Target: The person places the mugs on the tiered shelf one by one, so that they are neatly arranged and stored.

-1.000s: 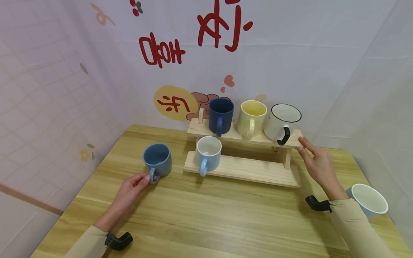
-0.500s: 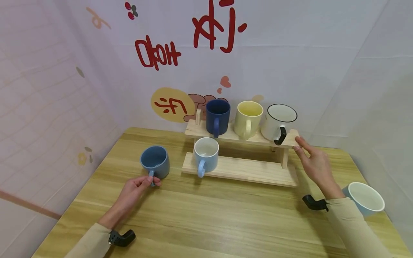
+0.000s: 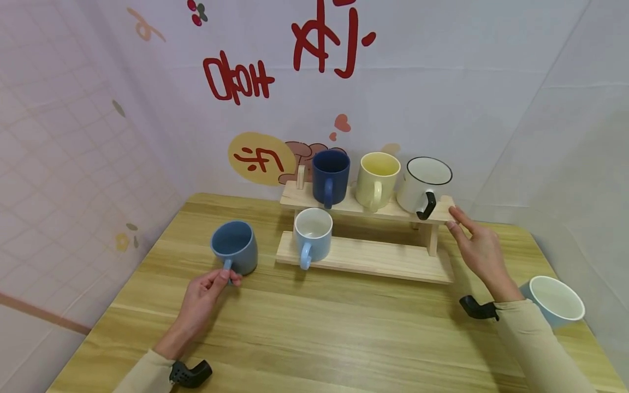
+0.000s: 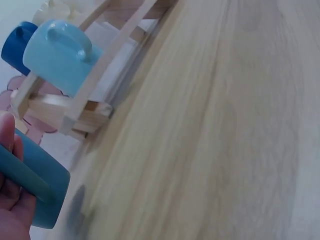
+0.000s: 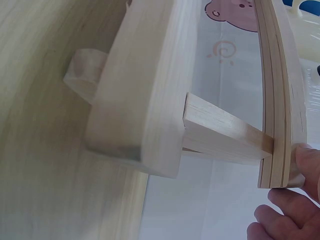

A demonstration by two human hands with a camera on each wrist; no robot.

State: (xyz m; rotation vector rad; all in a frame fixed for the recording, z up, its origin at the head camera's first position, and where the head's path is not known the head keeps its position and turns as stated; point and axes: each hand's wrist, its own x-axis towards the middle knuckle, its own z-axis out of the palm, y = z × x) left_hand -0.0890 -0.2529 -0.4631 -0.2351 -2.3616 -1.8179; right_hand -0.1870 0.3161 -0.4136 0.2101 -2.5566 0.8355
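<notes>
My left hand (image 3: 203, 292) grips the handle of a dusty-blue mug (image 3: 239, 252) left of the wooden rack; fingers pass through the handle. In the left wrist view this mug (image 4: 47, 180) is upright, close to the tabletop. My right hand (image 3: 479, 248) pinches the right end of the upper shelf of the wooden mug rack (image 3: 388, 259); the right wrist view shows fingers (image 5: 285, 210) at that board's end. On the upper shelf stand a navy mug (image 3: 331, 174), a yellow mug (image 3: 377, 183) and a black-rimmed white mug (image 3: 417, 191). A light-blue mug (image 3: 314, 240) stands at the lower shelf's left.
Another light-blue cup (image 3: 552, 300) with a white inside stands at the far right, partly behind the right forearm. The wooden table (image 3: 344, 333) runs back to a printed cloth wall (image 3: 417, 82). A black wrist camera sits on each sleeve.
My left fingers have closed further through and around the blue mug's handle. The right hand keeps its pinch on the shelf end. The head view has shifted slightly.
</notes>
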